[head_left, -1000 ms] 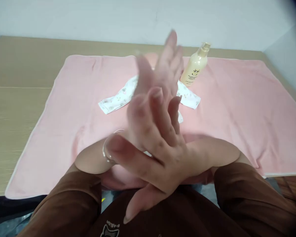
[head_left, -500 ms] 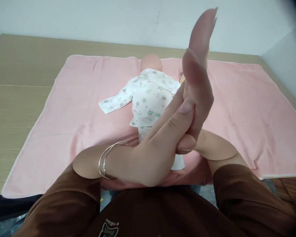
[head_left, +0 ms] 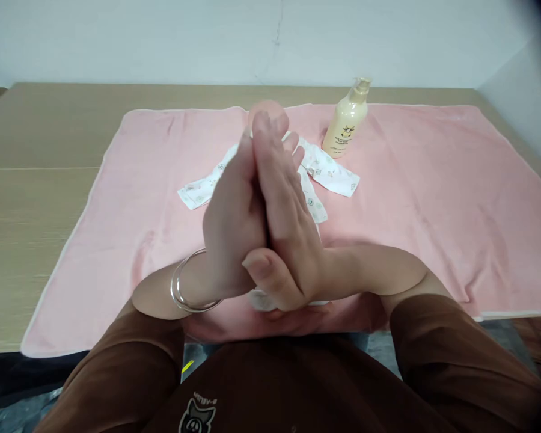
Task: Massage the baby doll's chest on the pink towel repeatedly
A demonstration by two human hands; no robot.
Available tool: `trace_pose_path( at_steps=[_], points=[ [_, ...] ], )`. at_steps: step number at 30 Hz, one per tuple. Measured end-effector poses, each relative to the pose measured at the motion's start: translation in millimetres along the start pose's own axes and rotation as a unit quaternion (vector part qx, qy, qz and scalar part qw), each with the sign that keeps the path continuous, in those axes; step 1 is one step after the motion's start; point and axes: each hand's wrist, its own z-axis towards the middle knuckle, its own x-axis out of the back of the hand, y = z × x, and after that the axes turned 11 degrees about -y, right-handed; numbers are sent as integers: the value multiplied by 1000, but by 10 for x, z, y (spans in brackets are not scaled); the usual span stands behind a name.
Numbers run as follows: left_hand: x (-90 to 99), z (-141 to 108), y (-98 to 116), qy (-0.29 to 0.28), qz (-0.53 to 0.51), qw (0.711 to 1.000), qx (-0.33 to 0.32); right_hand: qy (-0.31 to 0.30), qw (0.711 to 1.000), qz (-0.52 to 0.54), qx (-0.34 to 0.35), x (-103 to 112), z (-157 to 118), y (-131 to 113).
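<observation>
My left hand (head_left: 229,222), with thin silver bangles at the wrist, is pressed palm to palm against my right hand (head_left: 293,234). The fingers of both are stretched out and point away from me. My right thumb crosses over the base of the left palm. Nothing shows between the palms. Beneath and beyond them lies a baby doll (head_left: 333,174) in a white printed outfit, its sleeves spread to either side. My hands hide most of its body and part of its head.
A cream pump bottle (head_left: 342,129) stands by the doll's right-hand sleeve in view. The doll lies on a pink blanket (head_left: 415,198) with a white edge, spread over a wooden table (head_left: 40,192). A pale wall (head_left: 162,42) rises behind the table.
My hands have swung from an upward, rightward tilt to the middle, and the right hand now lies flat along the left. The pump bottle and right sleeve, hidden before, have come into sight.
</observation>
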Motion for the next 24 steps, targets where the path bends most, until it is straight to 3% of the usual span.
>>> trace_pose_path(
  at_steps=[2,4,8,13,18,21,24],
  points=[
    [8,57,63,14,-114,993,13,45,995,-29,81,-51,5,6],
    [45,73,97,27,-145,989,-16,45,992,-39,112,-58,18,14],
    [106,76,95,15,-151,988,-17,34,994,-6,107,-40,32,40],
    [62,181,-45,72,-192,978,38,14,997,32,69,-145,35,84],
    [59,291,-368,77,-137,987,-10,-41,993,106,20,-53,202,193],
    [140,487,-660,99,-39,993,-54,-43,989,125,-59,52,411,520],
    [335,821,-1026,143,40,985,-83,-15,989,72,-130,27,597,986]
  ],
)
